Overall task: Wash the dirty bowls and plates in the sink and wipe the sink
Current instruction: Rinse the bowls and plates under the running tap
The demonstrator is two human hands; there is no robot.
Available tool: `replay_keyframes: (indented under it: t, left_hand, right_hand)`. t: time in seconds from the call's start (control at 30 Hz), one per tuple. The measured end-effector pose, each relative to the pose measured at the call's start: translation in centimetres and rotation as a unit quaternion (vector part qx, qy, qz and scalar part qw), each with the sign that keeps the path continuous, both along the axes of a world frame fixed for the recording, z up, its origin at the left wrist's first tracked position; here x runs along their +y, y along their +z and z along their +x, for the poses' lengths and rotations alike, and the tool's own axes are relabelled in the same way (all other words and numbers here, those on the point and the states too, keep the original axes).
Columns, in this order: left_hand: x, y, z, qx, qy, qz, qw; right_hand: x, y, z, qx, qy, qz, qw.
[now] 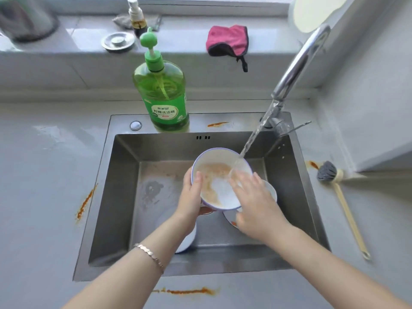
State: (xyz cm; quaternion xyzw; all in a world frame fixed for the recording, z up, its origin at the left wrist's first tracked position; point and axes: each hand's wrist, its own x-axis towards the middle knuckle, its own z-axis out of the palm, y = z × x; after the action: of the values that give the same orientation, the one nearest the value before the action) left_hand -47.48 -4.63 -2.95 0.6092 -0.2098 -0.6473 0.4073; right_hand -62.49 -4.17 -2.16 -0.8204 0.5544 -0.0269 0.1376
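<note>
"Green detergent bottle [163, 90], upper centre: what does the label say?"
"柠檬洗洁精."
"The bowl [223, 158]?"
"Mid-frame over the sink [124, 197], under running water [252, 139]. Left hand [191, 197] fingers clamped on its rim, right hand [256, 206] fingers straight inside."

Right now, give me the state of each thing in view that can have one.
White blue-rimmed ceramic bowl: tilted, smeared orange-brown inside.
Curved chrome tap: running into the bowl.
Left hand grip: holds the bowl's rim.
Right hand grip: straight fingers touch the bowl's inside.
Green plastic pump soap bottle: upright, nearly full.
Pink cloth: crumpled on the window ledge.
Steel sink: wet, orange stain on its rim.
</note>
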Motion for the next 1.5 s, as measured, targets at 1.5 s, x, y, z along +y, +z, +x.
replay_keyframes:
  t: [1.5]
  left_hand:
    - [-5.7, 4.5, 11.8, -0.720, -0.238, -0.174, 0.629]
  right_hand:
    - [-3.0, -2.7, 1.2, -0.159, 0.181, 0.013, 0.970]
